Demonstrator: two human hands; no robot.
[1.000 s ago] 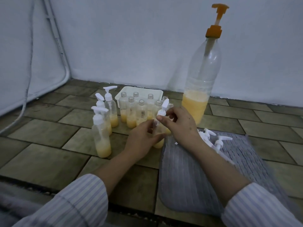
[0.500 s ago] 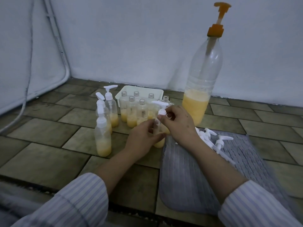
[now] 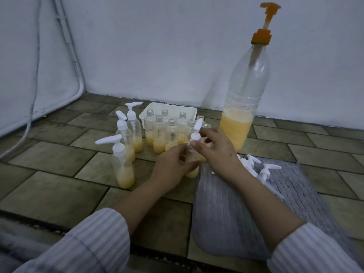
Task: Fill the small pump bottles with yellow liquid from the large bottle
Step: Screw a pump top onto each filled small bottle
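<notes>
The pump head (image 3: 196, 129) has swung round again under the right hand's (image 3: 215, 148) pinch while the left hand (image 3: 173, 166) grips the small bottle (image 3: 192, 170) on the floor, so it's being screwed tight, nearly capped.

We see a small pump bottle (image 3: 192, 170) upright on the tiled floor, yellow liquid at its base, white pump head (image 3: 196, 133) on top. Behind stands the large bottle (image 3: 241, 107), about one-third full, orange pump (image 3: 263, 26) raised.
</notes>
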